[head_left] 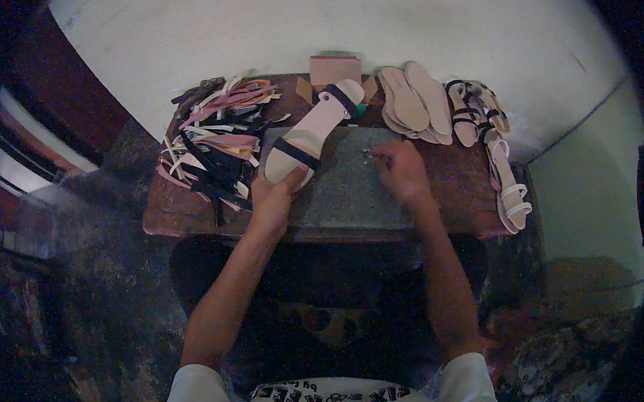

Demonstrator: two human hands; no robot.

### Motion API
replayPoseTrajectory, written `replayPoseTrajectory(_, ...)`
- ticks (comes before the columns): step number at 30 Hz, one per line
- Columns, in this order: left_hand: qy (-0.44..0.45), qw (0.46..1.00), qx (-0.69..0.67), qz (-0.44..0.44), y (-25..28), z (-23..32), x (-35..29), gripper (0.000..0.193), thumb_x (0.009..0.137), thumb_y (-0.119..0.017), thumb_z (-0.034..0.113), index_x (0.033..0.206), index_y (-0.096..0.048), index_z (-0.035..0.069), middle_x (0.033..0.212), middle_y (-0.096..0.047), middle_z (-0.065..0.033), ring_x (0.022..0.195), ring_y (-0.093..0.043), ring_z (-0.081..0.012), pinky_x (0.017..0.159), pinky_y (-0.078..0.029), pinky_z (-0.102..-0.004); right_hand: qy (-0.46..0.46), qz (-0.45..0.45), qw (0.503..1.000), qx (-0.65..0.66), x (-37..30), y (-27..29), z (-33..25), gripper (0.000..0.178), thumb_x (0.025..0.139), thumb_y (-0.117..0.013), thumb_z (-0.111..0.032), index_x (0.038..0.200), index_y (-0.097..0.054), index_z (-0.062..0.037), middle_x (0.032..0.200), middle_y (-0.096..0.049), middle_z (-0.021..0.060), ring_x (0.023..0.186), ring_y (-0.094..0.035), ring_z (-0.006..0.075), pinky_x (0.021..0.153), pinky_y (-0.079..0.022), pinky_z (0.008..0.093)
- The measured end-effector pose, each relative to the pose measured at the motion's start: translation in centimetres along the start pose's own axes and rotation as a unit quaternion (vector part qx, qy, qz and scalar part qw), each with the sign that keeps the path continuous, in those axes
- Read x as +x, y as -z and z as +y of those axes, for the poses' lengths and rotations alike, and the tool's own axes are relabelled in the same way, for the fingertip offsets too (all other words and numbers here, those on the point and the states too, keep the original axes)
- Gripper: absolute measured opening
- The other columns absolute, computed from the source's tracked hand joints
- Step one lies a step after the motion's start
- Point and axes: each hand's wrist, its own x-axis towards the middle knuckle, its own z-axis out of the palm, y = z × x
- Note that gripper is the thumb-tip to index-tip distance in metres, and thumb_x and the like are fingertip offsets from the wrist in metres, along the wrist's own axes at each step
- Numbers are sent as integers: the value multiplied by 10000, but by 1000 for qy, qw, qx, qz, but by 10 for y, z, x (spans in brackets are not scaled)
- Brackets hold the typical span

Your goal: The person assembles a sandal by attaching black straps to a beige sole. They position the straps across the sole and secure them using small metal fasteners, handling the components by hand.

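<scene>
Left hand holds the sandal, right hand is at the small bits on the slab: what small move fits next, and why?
Probably the right hand pinches up one of the small pieces and carries it to the sandal. Its fingertips are already on them on the grey slab, while the left hand props the sandal at its near end, straps on.

A small shoemaking workshop: a worn wooden workbench (473, 194) carries loose pale insoles (412, 102) upper centre, cut leather strips (215, 144) upper left, finished strappy sandals (493, 147) right.

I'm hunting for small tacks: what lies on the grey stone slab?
On the grey stone slab: tiny metal bits by the right hand. Anything beneath that hand is hidden.
</scene>
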Motion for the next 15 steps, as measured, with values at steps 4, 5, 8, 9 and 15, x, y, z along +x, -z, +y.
replayPoseTrajectory(4, 4, 1000, 15, -8, 1, 2, -2, 363, 847, -698, 83, 1176, -573, -6, 1102, -654, -95, 966, -640, -213, 856, -506, -347, -10, -10, 1000, -11, -1, -10, -15, 119, 757, -695, -58, 873, -722, -59, 945, -665, 133, 938, -580, 332, 900, -455, 427)
replayPoseTrajectory(5, 4, 1000, 15, -17, 0, 3, -3, 367, 846, -699, 82, 1179, -573, -6, 1107, -654, -96, 968, -639, -213, 861, -504, -349, -20, -14, 1000, -17, 0, -10, -17, 112, 753, -700, -58, 863, -722, -60, 946, -664, 131, 939, -578, 330, 901, -454, 424)
replayPoseTrajectory(8, -7, 1000, 12, -19, 0, 4, -5, 370, 793, -762, 133, 1104, -627, -15, 1052, -677, -93, 929, -646, -191, 837, -488, -318, 15, 6, 999, -48, 1, -10, -20, 117, 744, -697, -29, 857, -709, -56, 905, -666, 121, 896, -601, 327, 864, -479, 404)
replayPoseTrajectory(9, -19, 999, 15, -20, 0, 4, -6, 370, 794, -764, 134, 1103, -630, -17, 1050, -679, -92, 927, -646, -187, 834, -488, -316, 30, 22, 999, -5, 1, -10, -21, 113, 749, -697, -24, 858, -703, -53, 898, -671, 118, 871, -616, 311, 839, -490, 390)
replayPoseTrajectory(15, -48, 997, 30, -44, -1, 10, -11, 352, 802, -770, 144, 1097, -646, -2, 1032, -686, -69, 918, -644, -154, 814, -493, -294, 33, 21, 971, 235, -3, 18, -60, 131, 780, -728, -98, 895, -683, -54, 888, -698, 126, 813, -675, 285, 759, -524, 379)
